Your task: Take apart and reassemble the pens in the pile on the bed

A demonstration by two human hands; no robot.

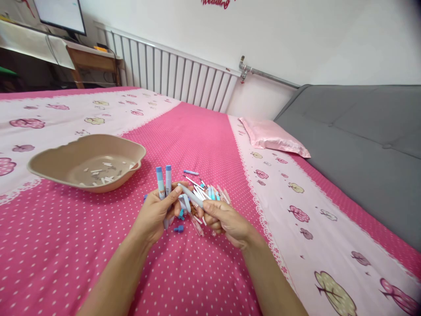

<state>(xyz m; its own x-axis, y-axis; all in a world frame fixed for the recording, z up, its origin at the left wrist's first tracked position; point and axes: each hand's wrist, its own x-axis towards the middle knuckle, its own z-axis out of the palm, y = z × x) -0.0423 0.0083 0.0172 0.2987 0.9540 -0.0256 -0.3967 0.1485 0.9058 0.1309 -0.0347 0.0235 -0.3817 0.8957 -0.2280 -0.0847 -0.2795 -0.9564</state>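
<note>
My left hand (157, 213) is closed around two upright pens (163, 181) with blue caps. Its thumb and forefinger also touch the end of a pale pen barrel (191, 196). My right hand (224, 220) pinches the other end of that barrel. Both hands hover over a small heap of pens and pen parts (205, 196) on the pink dotted bedspread (184, 140). Blue caps (179, 222) lie just below my left hand.
A beige plastic basin (87, 162) with several small white pieces stands to the left on the bed. A pink pillow (272, 137) lies at the far right beside a grey sofa (362, 140). A radiator (171, 74), a wooden desk and a monitor stand behind.
</note>
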